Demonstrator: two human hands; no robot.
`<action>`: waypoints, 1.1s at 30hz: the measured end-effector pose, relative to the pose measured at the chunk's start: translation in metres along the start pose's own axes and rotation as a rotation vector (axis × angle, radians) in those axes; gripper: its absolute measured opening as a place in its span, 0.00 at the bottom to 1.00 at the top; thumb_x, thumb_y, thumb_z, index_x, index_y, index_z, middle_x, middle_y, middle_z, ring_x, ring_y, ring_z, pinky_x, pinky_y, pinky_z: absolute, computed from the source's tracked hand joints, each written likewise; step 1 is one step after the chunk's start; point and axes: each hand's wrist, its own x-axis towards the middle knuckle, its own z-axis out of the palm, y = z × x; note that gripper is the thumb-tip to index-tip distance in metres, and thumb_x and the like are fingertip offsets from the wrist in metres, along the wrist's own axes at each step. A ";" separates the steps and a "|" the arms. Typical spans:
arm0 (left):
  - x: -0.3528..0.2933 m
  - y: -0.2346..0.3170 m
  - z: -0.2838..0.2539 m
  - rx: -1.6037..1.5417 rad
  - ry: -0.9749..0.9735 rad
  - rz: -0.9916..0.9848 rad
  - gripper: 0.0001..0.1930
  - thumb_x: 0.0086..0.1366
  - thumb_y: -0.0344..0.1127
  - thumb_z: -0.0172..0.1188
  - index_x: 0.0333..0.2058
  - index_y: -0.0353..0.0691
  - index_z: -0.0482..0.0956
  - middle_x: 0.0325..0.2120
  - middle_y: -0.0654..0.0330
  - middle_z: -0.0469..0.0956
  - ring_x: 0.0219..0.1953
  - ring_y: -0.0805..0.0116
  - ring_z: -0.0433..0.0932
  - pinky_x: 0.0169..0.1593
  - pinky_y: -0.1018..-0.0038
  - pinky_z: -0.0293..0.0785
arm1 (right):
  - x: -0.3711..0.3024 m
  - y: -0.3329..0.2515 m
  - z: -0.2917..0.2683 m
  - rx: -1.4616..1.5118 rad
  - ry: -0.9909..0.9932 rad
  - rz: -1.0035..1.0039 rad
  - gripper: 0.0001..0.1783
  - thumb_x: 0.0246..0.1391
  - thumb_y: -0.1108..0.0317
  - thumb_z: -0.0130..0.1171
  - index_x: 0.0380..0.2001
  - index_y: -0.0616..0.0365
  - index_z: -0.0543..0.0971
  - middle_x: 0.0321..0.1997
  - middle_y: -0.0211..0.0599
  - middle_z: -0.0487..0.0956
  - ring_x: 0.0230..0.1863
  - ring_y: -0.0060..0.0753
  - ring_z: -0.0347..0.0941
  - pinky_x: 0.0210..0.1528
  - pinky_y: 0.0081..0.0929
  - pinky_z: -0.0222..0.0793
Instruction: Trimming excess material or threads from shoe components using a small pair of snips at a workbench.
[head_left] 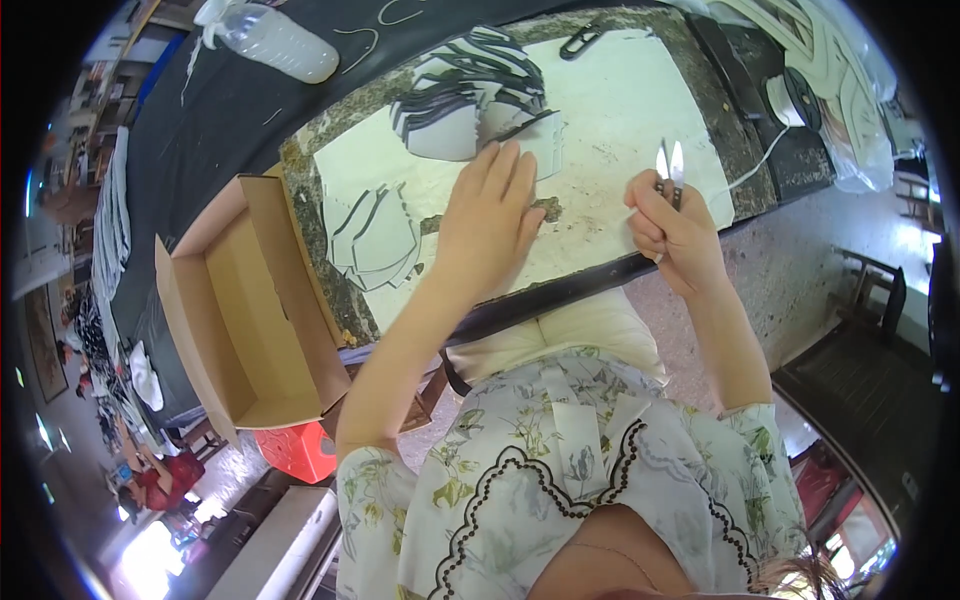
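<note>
A broad worktop covered in black cloth (240, 130) carries a mottled, grey-brown, stone-like slab (745, 165). On the slab lies a creased, stained white sheet (640, 90). Left of the slab stands a long, open, brown cardboard box (190, 330).

Near the sheet's far edge sits a heap of thin, grey-white, dark-edged pieces (435, 130). Loosely overlapped, it would probably slide if nudged; its layers look flat and curved-edged, fanned like shingles. Just in front, the left hand (485, 220) lies palm down, its grip spread and holding nothing visible.

On the sheet's left part rests a smaller cluster of matching pieces (375, 245), which a sweep of the left forearm could scatter. From a black-rimmed spool of white thread (787, 102), a strand runs toward the right wrist and might snag. A single pale, dark-edged piece (545, 155) lies by the left fingertips; contact is unclear.

Smallest are the dark-handled metal snips (676, 170), with the grip of the right hand (670, 222) closed around them above the sheet. Their pointed, shiny blades stand apart; a careless swing could nick skin or a piece.
</note>
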 end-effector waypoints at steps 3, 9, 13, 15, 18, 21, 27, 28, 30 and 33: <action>-0.032 0.039 0.001 0.081 -0.145 -0.031 0.29 0.58 0.39 0.62 0.57 0.33 0.69 0.57 0.48 0.67 0.61 0.48 0.64 0.61 0.56 0.61 | 0.006 -0.004 0.000 -0.111 -0.041 -0.004 0.09 0.64 0.66 0.54 0.39 0.63 0.74 0.19 0.23 0.69 0.18 0.11 0.58 0.19 0.12 0.50; -0.035 0.063 -0.030 -0.360 0.019 -0.244 0.21 0.62 0.34 0.60 0.52 0.32 0.72 0.46 0.49 0.74 0.49 0.53 0.73 0.51 0.63 0.68 | 0.011 -0.005 0.006 -0.356 -0.267 -0.097 0.16 0.61 0.68 0.56 0.49 0.65 0.72 0.26 0.26 0.74 0.27 0.13 0.69 0.27 0.11 0.61; -0.025 0.050 -0.027 -1.058 -0.002 -0.579 0.07 0.69 0.30 0.52 0.40 0.32 0.71 0.30 0.57 0.74 0.34 0.69 0.74 0.40 0.74 0.70 | 0.009 -0.007 0.034 -0.432 -0.438 -0.034 0.15 0.60 0.73 0.52 0.50 0.61 0.71 0.26 0.26 0.74 0.30 0.14 0.73 0.32 0.15 0.68; -0.027 0.043 -0.030 -1.245 -0.081 -0.634 0.06 0.70 0.31 0.51 0.37 0.33 0.71 0.27 0.60 0.73 0.32 0.73 0.73 0.38 0.75 0.70 | 0.010 -0.019 0.041 -0.587 -0.446 0.016 0.13 0.60 0.73 0.52 0.48 0.61 0.71 0.24 0.27 0.75 0.28 0.14 0.72 0.30 0.15 0.67; -0.033 0.030 -0.036 -0.943 -0.046 -0.607 0.10 0.73 0.35 0.48 0.31 0.38 0.68 0.23 0.68 0.69 0.27 0.82 0.65 0.33 0.83 0.63 | 0.013 -0.016 0.037 -0.776 -0.460 0.065 0.11 0.59 0.74 0.51 0.45 0.61 0.73 0.22 0.28 0.75 0.23 0.14 0.70 0.27 0.15 0.66; -0.039 0.022 -0.034 -1.030 0.066 -0.679 0.09 0.73 0.33 0.48 0.32 0.37 0.71 0.24 0.66 0.72 0.26 0.82 0.65 0.30 0.83 0.64 | 0.018 -0.016 0.036 -0.698 -0.443 0.085 0.09 0.58 0.74 0.51 0.42 0.61 0.74 0.22 0.28 0.76 0.21 0.14 0.69 0.25 0.14 0.65; -0.034 0.025 -0.029 -1.353 -0.175 -0.777 0.07 0.70 0.31 0.51 0.32 0.37 0.72 0.25 0.67 0.73 0.26 0.82 0.68 0.30 0.82 0.65 | 0.022 -0.013 0.050 -0.615 -0.390 0.095 0.07 0.57 0.73 0.53 0.38 0.63 0.75 0.23 0.28 0.76 0.20 0.13 0.67 0.24 0.15 0.63; -0.034 0.024 -0.029 -1.269 -0.140 -0.719 0.07 0.69 0.30 0.51 0.31 0.36 0.72 0.25 0.67 0.73 0.26 0.82 0.69 0.30 0.82 0.65 | 0.023 -0.015 0.051 -0.608 -0.393 0.127 0.06 0.57 0.72 0.54 0.37 0.63 0.76 0.22 0.28 0.76 0.20 0.13 0.66 0.23 0.14 0.63; -0.037 0.020 -0.030 -1.174 -0.143 -0.706 0.06 0.68 0.29 0.53 0.31 0.36 0.73 0.24 0.65 0.74 0.25 0.81 0.69 0.30 0.82 0.66 | 0.028 -0.019 0.048 -0.640 -0.415 0.180 0.06 0.56 0.72 0.55 0.35 0.62 0.76 0.23 0.27 0.76 0.20 0.12 0.66 0.24 0.14 0.62; -0.041 0.018 -0.032 -0.999 -0.031 -0.650 0.05 0.66 0.28 0.55 0.29 0.35 0.73 0.23 0.63 0.74 0.23 0.80 0.69 0.30 0.81 0.67 | 0.031 -0.015 0.048 -0.713 -0.485 0.182 0.05 0.55 0.70 0.58 0.31 0.61 0.77 0.22 0.24 0.75 0.21 0.10 0.65 0.25 0.14 0.61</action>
